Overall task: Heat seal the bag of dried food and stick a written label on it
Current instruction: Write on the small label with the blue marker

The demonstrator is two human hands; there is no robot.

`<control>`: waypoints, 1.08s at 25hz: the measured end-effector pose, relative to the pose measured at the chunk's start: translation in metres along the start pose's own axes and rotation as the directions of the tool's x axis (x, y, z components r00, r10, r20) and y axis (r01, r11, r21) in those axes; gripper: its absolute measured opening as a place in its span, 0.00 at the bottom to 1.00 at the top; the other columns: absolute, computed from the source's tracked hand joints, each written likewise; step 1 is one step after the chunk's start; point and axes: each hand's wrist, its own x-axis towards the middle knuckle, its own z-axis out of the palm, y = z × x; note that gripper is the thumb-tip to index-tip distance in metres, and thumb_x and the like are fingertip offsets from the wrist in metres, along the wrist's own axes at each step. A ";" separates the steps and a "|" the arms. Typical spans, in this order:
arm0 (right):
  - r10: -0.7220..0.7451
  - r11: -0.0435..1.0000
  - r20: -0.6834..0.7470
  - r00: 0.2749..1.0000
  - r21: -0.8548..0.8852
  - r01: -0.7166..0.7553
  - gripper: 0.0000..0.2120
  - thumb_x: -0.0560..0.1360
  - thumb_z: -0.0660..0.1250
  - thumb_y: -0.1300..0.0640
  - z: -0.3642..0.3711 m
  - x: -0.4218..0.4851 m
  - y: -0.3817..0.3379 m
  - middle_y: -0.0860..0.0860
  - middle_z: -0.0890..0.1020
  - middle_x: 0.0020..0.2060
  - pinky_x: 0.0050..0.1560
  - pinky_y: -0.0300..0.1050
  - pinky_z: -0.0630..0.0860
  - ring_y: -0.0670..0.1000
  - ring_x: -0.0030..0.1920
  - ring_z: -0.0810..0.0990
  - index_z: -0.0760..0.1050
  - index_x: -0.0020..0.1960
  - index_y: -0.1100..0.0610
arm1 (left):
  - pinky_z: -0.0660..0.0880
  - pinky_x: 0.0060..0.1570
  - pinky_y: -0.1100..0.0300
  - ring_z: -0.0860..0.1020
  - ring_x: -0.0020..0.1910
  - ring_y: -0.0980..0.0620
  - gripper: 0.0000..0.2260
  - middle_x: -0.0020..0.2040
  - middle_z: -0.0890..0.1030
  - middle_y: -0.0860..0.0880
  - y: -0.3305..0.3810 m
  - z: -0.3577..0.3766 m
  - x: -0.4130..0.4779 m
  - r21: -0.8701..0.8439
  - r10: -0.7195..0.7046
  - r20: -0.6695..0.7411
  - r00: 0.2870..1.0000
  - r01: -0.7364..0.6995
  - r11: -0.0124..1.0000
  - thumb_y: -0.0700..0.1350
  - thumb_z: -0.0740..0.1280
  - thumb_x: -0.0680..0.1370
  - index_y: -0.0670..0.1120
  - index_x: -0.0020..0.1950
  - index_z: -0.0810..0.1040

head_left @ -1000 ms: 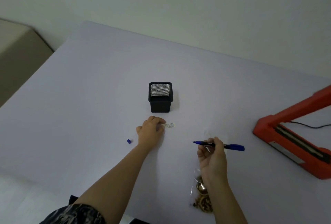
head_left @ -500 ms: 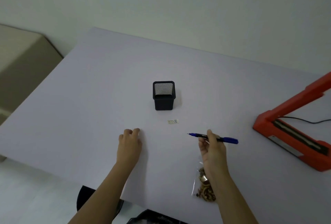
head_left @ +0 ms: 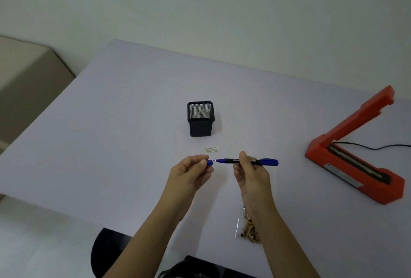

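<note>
Pale lilac-grey, the bench [head_left: 111, 144] fills most of what I can see. I'll place everything from the black mesh pen cup [head_left: 200, 122] standing near its middle.

Well off to the cup's right sits the red heat sealer [head_left: 355, 166], its arm raised and a dark cord [head_left: 367, 147] trailing away behind it. The person's two hands meet on the near side of the cup. The bag of dried food [head_left: 246, 228] lies nearer still and a little right, close to the bench's front edge and partly hidden by the right forearm. I can't tell whether its mouth is sealed.

The right hand [head_left: 251, 173] has its fingers curled round the barrel of a blue pen [head_left: 231, 161], bare nib pointing left. The written label [head_left: 211, 149] lies flat just in front of the cup, touching neither hand. The left hand [head_left: 189, 177] pinches the small blue cap [head_left: 209, 163] between thumb and fingertips, a sliver short of the nib.

It looks like the pen is about to be capped before the label goes onto the bag.

- **Inked fingers:** a crooked push could send the nib past the cap's mouth.
- **Lost or smudged label:** it is tiny and loose, so a passing wrist could flick it away or smear fresh writing.
- **Dropped bag:** the right forearm could drag it off the front edge.

The bench top is smooth, matt and plain. Behind it is a bare pale wall, a beige cabinet [head_left: 26, 82] stands far left of the cup, and something dark and rounded [head_left: 106, 251] shows below the front edge.
</note>
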 end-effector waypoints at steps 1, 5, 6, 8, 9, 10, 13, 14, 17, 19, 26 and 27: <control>-0.003 1.000 0.001 1.000 -0.013 0.003 0.06 0.75 0.66 0.56 0.001 -0.001 0.001 0.50 0.80 0.32 0.37 0.32 0.79 0.42 0.30 0.81 0.76 0.41 0.57 | 0.81 0.45 0.63 0.82 0.44 0.49 0.07 0.44 0.84 0.44 0.001 0.001 -0.002 0.013 0.009 0.005 1.000 -0.009 1.000 0.37 0.62 0.79 0.42 0.51 0.80; -0.017 0.999 0.011 1.000 -0.040 0.018 0.05 0.75 0.66 0.57 0.000 -0.005 0.006 0.50 0.80 0.34 0.37 0.32 0.79 0.43 0.32 0.81 0.76 0.41 0.57 | 0.80 0.46 0.64 0.83 0.43 0.51 0.07 0.45 0.84 0.45 0.004 0.001 -0.007 0.118 0.080 0.034 0.996 -0.084 0.990 0.38 0.63 0.79 0.43 0.51 0.80; -0.029 0.999 0.024 0.999 -0.042 0.030 0.05 0.75 0.66 0.58 -0.001 -0.006 0.007 0.50 0.80 0.34 0.37 0.32 0.79 0.43 0.32 0.81 0.76 0.41 0.57 | 0.80 0.46 0.65 0.83 0.43 0.52 0.07 0.45 0.84 0.46 0.004 0.000 -0.008 0.168 0.108 0.033 0.994 -0.113 0.979 0.38 0.63 0.78 0.45 0.50 0.80; -0.051 0.997 0.057 0.997 -0.056 0.054 0.04 0.74 0.67 0.59 -0.003 -0.007 0.007 0.49 0.81 0.33 0.38 0.31 0.78 0.42 0.33 0.81 0.77 0.41 0.57 | 0.79 0.45 0.66 0.83 0.42 0.53 0.07 0.43 0.84 0.47 0.003 -0.002 -0.007 0.312 0.192 0.036 0.981 -0.193 0.930 0.40 0.65 0.78 0.50 0.49 0.80; -0.054 0.996 0.072 0.996 -0.061 0.058 0.04 0.74 0.67 0.60 -0.004 -0.008 0.007 0.48 0.81 0.32 0.37 0.31 0.78 0.42 0.33 0.81 0.78 0.41 0.57 | 0.79 0.45 0.66 0.83 0.42 0.53 0.07 0.42 0.84 0.48 0.003 -0.004 -0.006 0.397 0.240 0.043 0.970 -0.237 0.887 0.41 0.65 0.78 0.53 0.48 0.79; -0.053 0.996 0.085 0.995 -0.060 0.058 0.03 0.73 0.67 0.60 -0.004 -0.008 0.008 0.48 0.81 0.31 0.37 0.31 0.77 0.42 0.33 0.82 0.78 0.41 0.58 | 0.79 0.45 0.66 0.83 0.41 0.53 0.07 0.41 0.84 0.49 0.002 -0.005 -0.005 0.473 0.280 0.056 0.958 -0.272 0.838 0.42 0.66 0.77 0.55 0.47 0.78; -0.051 0.997 0.140 0.989 -0.053 0.059 0.04 0.73 0.67 0.63 -0.004 -0.010 0.009 0.47 0.81 0.29 0.37 0.31 0.77 0.43 0.33 0.81 0.78 0.40 0.59 | 0.77 0.39 0.69 0.80 0.34 0.57 0.08 0.35 0.82 0.51 0.001 -0.007 -0.005 0.569 0.302 0.087 0.949 -0.297 0.767 0.46 0.64 0.78 0.52 0.41 0.80; -0.062 0.996 0.166 0.984 -0.060 0.073 0.05 0.73 0.67 0.63 -0.003 -0.010 0.010 0.47 0.80 0.28 0.37 0.32 0.77 0.43 0.33 0.81 0.77 0.39 0.59 | 0.76 0.36 0.70 0.78 0.30 0.59 0.10 0.32 0.81 0.51 0.001 -0.006 -0.004 0.586 0.295 0.075 0.952 -0.282 0.760 0.48 0.63 0.78 0.49 0.39 0.80; -0.101 0.991 0.220 0.970 -0.065 0.118 0.06 0.74 0.66 0.65 -0.001 -0.010 0.011 0.47 0.80 0.28 0.39 0.34 0.78 0.44 0.34 0.81 0.76 0.38 0.59 | 0.71 0.30 0.72 0.73 0.25 0.60 0.18 0.28 0.76 0.52 0.002 -0.003 0.000 0.674 0.298 0.022 0.954 -0.235 0.701 0.53 0.60 0.79 0.46 0.34 0.77; -0.106 0.991 0.224 0.969 -0.059 0.122 0.06 0.74 0.65 0.65 -0.001 -0.009 0.013 0.48 0.80 0.30 0.39 0.34 0.78 0.45 0.35 0.81 0.76 0.39 0.59 | 0.67 0.27 0.72 0.69 0.26 0.57 0.20 0.26 0.73 0.52 0.003 0.000 0.001 0.713 0.297 0.011 0.955 -0.216 0.667 0.54 0.58 0.80 0.47 0.31 0.74; -0.072 0.969 0.307 0.949 -0.204 0.140 0.03 0.75 0.65 0.58 0.002 0.008 -0.002 0.47 0.82 0.38 0.40 0.35 0.79 0.47 0.38 0.82 0.76 0.48 0.55 | 0.70 0.33 0.67 0.72 0.29 0.56 0.20 0.30 0.76 0.51 0.007 -0.005 0.012 0.732 0.218 0.009 0.976 -0.155 0.664 0.54 0.57 0.80 0.46 0.34 0.76; -0.066 0.983 0.267 0.961 -0.146 0.108 0.04 0.76 0.63 0.56 0.005 0.015 -0.007 0.47 0.82 0.40 0.40 0.35 0.79 0.46 0.36 0.81 0.75 0.50 0.54 | 0.70 0.33 0.66 0.72 0.29 0.56 0.20 0.30 0.77 0.51 0.010 -0.004 0.017 0.729 0.223 0.006 0.975 -0.157 0.666 0.54 0.57 0.80 0.46 0.34 0.77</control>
